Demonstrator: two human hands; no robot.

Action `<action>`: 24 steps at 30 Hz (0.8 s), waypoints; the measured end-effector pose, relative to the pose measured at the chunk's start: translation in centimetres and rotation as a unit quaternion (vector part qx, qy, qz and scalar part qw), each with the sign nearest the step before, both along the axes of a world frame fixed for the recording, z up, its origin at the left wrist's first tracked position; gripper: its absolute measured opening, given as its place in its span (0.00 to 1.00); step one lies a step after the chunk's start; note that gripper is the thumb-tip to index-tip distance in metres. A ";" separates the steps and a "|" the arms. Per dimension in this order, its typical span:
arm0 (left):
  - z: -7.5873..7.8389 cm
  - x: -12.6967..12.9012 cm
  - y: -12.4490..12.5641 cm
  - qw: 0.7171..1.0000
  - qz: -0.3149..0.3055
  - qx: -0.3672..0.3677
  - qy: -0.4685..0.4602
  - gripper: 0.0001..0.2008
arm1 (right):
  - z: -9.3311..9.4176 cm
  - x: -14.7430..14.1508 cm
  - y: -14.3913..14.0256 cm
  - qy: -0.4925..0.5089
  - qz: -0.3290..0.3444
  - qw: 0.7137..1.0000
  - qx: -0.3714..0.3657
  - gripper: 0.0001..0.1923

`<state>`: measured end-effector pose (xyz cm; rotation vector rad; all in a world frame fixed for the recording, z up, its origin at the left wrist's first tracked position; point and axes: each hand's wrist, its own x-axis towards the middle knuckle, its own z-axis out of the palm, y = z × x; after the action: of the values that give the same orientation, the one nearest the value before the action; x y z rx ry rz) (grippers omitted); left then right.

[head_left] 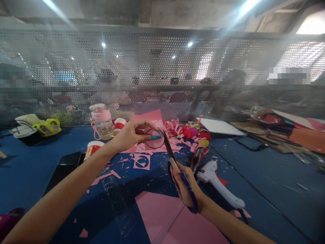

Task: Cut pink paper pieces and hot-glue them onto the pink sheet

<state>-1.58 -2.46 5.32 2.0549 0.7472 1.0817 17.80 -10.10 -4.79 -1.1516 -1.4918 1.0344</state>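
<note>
L hand: pink paper w/ circ outline; R hand: metal-bladed scissors

The person's left grip is a bare hand with slender fingers, and its visible nails are long and have a teal, blue-green colour. The left forearm is long and slim, and it is uncovered from the wrist to the picture's edge. The right grip is also a bare hand, with nails too unclear to describe. The right forearm is likewise slim and uncovered.
</note>
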 end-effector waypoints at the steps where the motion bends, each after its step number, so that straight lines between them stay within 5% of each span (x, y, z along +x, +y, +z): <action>1: -0.2 0.1 0.0 1.000 0.007 0.000 -0.010 0.13 | -0.1 0.0 0.1 0.000 0.003 1.000 0.000 0.20; 12: 0.2 0.5 -0.5 1.000 0.012 -0.007 -0.008 0.11 | -0.5 0.5 0.4 0.022 0.083 0.996 0.013 0.21; 24: 0.0 0.4 -0.5 1.000 -0.002 -0.011 -0.014 0.11 | -0.5 0.6 0.4 -0.019 0.061 0.998 0.018 0.20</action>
<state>-1.14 -2.99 5.32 2.0186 0.7361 1.0935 18.44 -9.69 -5.33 -1.0707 -1.6213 1.0674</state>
